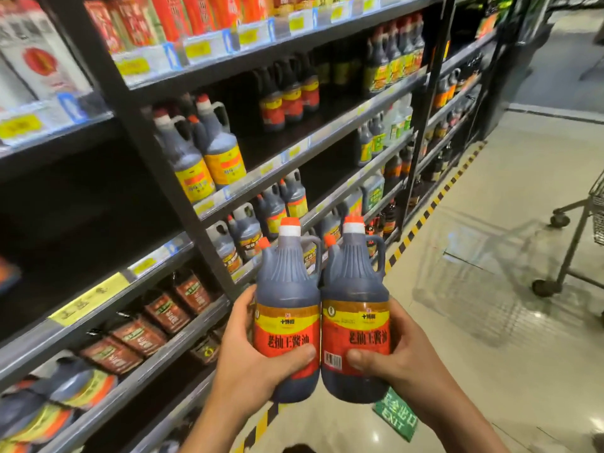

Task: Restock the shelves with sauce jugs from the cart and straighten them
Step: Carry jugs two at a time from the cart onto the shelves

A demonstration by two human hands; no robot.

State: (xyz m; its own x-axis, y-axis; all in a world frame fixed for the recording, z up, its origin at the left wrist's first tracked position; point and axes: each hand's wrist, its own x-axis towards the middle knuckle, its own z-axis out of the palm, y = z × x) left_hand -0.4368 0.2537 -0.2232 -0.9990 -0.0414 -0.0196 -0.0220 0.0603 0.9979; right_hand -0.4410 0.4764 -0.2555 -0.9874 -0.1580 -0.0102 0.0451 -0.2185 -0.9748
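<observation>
Before the shelves [209,178], left hand [251,354] and right hand [392,351] each grip one of two sauce jugs [287,308].

The cart [588,220] is cut off by the right edge, so only part of its frame, two wheels and a corner of wire basket show. The yellow price tags [196,49] along the shelf edges are too blurred to read. The pouches [137,335] on the low left shelf are smeared, their print illegible. Far down the aisle, the small bottles [438,158] blur together. The green floor sign [397,416] is partly hidden behind the right hand [405,358].
</observation>
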